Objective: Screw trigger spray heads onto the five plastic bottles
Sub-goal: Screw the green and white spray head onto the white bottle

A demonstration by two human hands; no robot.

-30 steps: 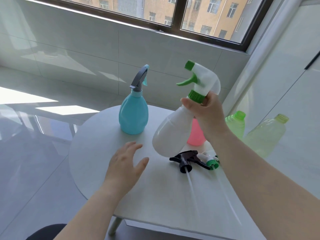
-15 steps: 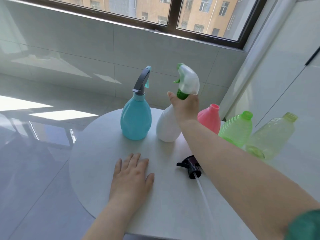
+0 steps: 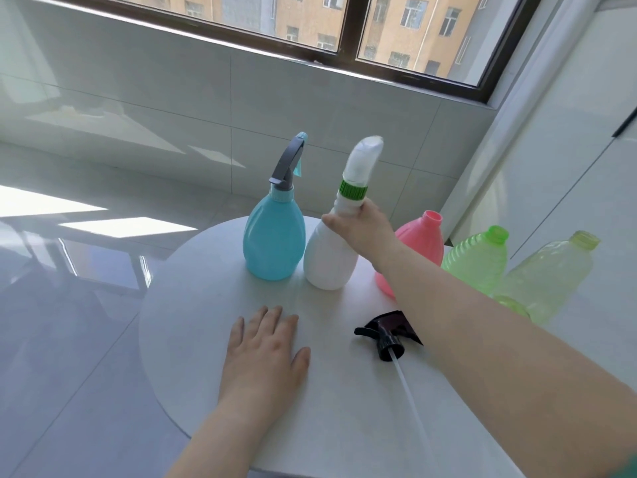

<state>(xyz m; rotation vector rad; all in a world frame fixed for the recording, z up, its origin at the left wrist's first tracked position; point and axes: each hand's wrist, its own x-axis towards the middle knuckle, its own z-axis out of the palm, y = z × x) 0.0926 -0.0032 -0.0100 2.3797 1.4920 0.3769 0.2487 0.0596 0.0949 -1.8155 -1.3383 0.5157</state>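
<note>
the right hand (image 3: 365, 229) has its grip closed around the neck of the white bottle (image 3: 327, 263), just under the green collar of the spray head (image 3: 360, 167) fitted on it. the bottle's base looks set on the table (image 3: 193, 305), close beside the blue bottle (image 3: 274, 239), which also carries a head. the left hand (image 3: 265, 353) lies flat on the table, fingers straight, holding nothing.

three necks are bare — the pink bottle (image 3: 422, 239), the green bottle (image 3: 479, 263) and the pale yellow-green bottle (image 3: 551, 270), ranged to the right of the white one.

the next move likely turns on the black trigger head (image 3: 387, 334). it lies on the table, toward the person from the right grip, partly under the right forearm and just right of the left hand. its long axis follows the clear dip tube (image 3: 410, 398), which points toward the person and a little right, with the nozzle end to the left. by my reading the left hand is nearer to it — the right would have to let go and draw back, though the pink bottle's open neck sits closest to the right hand.
</note>
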